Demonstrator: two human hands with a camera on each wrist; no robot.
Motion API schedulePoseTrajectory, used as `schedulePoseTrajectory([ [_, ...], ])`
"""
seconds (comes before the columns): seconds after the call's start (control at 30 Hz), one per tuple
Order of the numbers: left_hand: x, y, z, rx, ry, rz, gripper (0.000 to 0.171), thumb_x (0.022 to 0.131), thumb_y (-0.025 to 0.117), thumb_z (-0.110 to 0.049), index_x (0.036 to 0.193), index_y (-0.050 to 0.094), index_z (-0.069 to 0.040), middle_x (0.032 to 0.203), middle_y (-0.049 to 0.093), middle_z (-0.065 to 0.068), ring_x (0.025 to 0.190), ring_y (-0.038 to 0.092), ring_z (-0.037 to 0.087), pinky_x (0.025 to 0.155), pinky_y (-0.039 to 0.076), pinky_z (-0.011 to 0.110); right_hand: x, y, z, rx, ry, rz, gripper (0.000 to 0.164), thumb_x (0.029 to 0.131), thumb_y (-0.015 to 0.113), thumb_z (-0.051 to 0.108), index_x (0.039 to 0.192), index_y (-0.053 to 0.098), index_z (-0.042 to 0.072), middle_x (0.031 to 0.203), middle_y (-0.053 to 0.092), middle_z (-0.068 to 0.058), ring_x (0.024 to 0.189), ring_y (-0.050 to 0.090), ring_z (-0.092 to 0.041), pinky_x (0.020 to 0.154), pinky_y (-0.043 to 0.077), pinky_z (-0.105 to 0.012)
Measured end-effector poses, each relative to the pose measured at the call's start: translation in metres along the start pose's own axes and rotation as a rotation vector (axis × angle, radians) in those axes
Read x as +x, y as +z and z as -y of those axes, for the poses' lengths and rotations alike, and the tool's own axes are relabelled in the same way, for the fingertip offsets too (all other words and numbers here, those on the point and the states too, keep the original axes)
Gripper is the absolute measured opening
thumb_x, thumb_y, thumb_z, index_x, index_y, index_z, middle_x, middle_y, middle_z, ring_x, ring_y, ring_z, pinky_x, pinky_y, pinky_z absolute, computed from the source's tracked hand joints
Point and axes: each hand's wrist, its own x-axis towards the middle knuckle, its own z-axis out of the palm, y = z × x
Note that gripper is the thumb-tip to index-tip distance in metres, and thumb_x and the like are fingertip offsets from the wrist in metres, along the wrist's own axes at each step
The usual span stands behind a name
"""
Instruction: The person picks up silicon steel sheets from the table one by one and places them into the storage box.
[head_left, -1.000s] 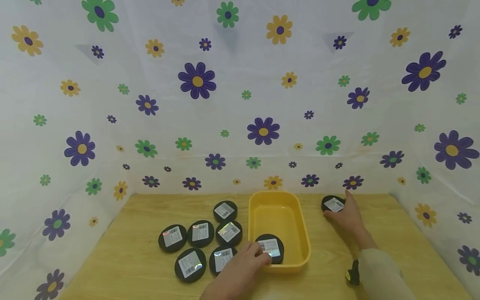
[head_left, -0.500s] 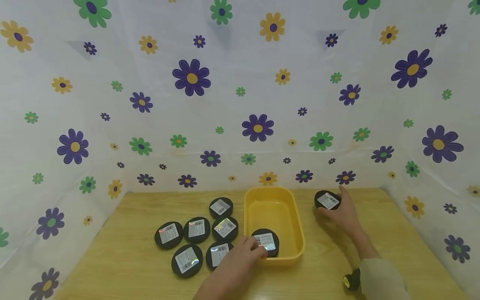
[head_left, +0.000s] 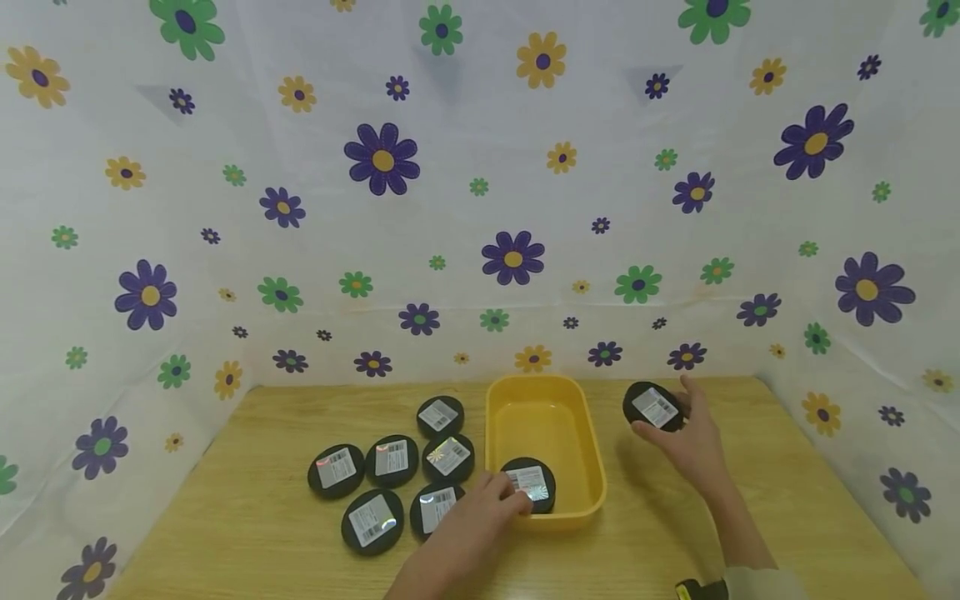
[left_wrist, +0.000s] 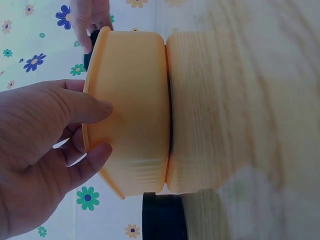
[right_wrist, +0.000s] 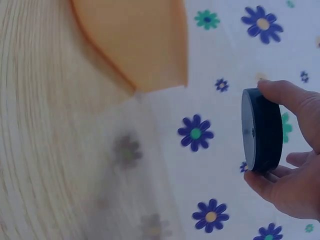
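Observation:
My right hand (head_left: 693, 437) grips a round black disc (head_left: 645, 406) with a white barcode label, right of the yellow plastic tray (head_left: 600, 479). In the right wrist view, thumb and fingers pinch the disc's edge (right_wrist: 267, 132) with a gap to the table. My left hand (head_left: 483, 508) holds the tray's near-left rim; the left wrist view has its thumb and fingers at the tray wall (left_wrist: 130, 110). Inside the tray's near end lies another black disc (head_left: 536, 482), partly covered by the left fingers. Whether they touch that disc I cannot tell.
Several more labelled black discs (head_left: 372, 522) lie left of the tray, one partly behind the left forearm. A small black-and-yellow object (head_left: 701, 590) is by the right sleeve at the bottom edge. Flower-printed white cloth (head_left: 450, 208) walls the wooden table (head_left: 247, 500).
The right hand has lifted its disc off the table and tilted it slightly. The left hand stays on the tray rim. The head view has shifted a little.

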Motion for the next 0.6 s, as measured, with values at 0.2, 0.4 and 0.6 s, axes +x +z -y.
schedulePoseTrajectory([
  [0.2,0.001,0.000,0.001,0.000,0.010,-0.017,0.026,0.087,0.068,-0.002,0.102,0.066,-0.023,0.094,0.046,-0.007,0.089,0.044,0.011,0.074,0.044,0.020,-0.018,0.003,0.016,-0.022,-0.072,0.015,0.106,0.080,0.084,0.026,0.156,0.015,0.002,0.147,0.039,-0.029,0.129,0.043,-0.047,0.105,0.038,-0.061],
  [0.4,0.000,0.002,0.001,-0.012,0.004,-0.002,0.025,0.087,0.067,-0.003,0.103,0.066,-0.023,0.094,0.046,-0.008,0.090,0.044,0.010,0.076,0.045,0.020,-0.036,0.019,0.026,-0.075,-0.154,0.038,0.100,0.076,0.087,0.021,0.153,0.026,0.001,0.145,0.043,-0.027,0.127,0.047,-0.043,0.105,0.039,-0.060],
  [0.6,0.000,0.001,0.001,-0.035,-0.040,0.053,0.026,0.090,0.065,-0.004,0.105,0.067,-0.025,0.096,0.046,-0.009,0.093,0.043,0.010,0.079,0.044,0.021,-0.049,0.042,0.040,-0.059,-0.188,0.098,0.097,0.073,0.089,0.019,0.151,0.032,0.004,0.145,0.047,-0.022,0.127,0.050,-0.038,0.103,0.044,-0.053],
])
